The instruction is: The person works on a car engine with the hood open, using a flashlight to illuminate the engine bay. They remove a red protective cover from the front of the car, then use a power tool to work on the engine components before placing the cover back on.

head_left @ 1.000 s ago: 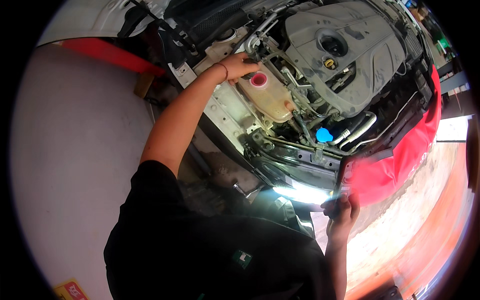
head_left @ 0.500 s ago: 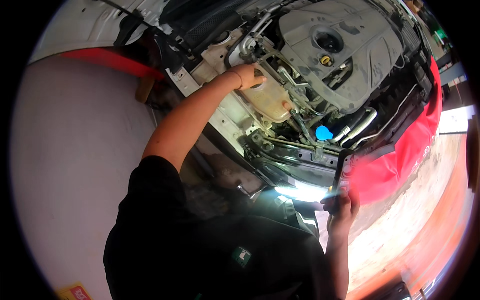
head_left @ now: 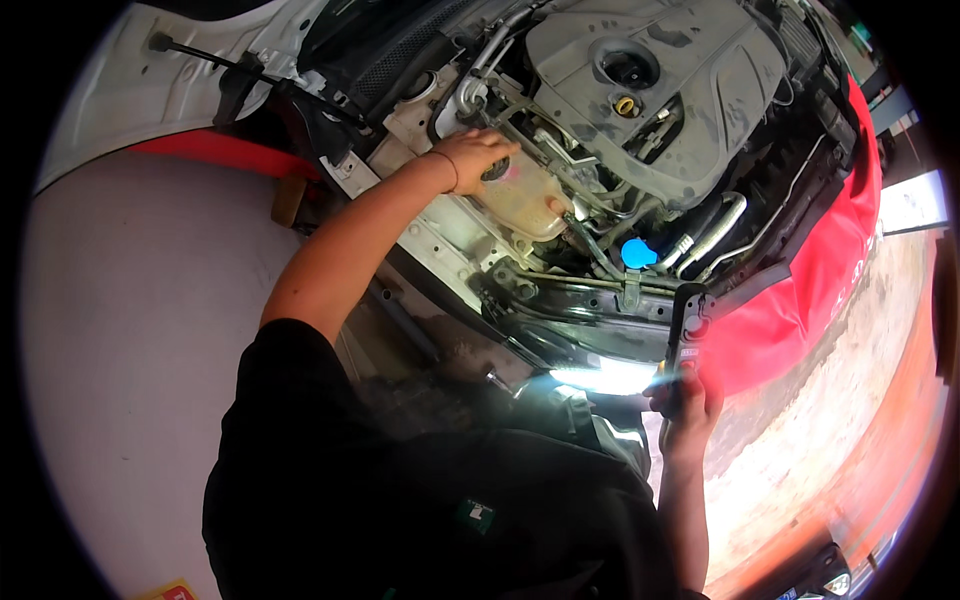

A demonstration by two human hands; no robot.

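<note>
My left hand (head_left: 472, 160) reaches into the engine bay with fingers stretched out over the far end of a yellowed, translucent coolant tank (head_left: 530, 210). Beside the fingertips, the tank's dark round cap (head_left: 496, 168) is partly visible; whether they touch it I cannot tell. Lower right, my right hand (head_left: 692, 400) is wrapped round a slim black work light (head_left: 688, 325), held upright by the front edge of the car. A bright white glare near this hand hides part of the headlight area.
A grey plastic engine cover (head_left: 660, 90) fills the far middle. In front of it sits a blue washer-fluid cap (head_left: 638, 253). A red cover (head_left: 820, 270) drapes over the car's front. On the left are a raised white hood (head_left: 120, 100) and its strut (head_left: 215, 58).
My left hand has loosened from round the tank cap and its fingers have straightened, so the cap shows more. My right hand still holds the work light. The view has shifted slightly.
</note>
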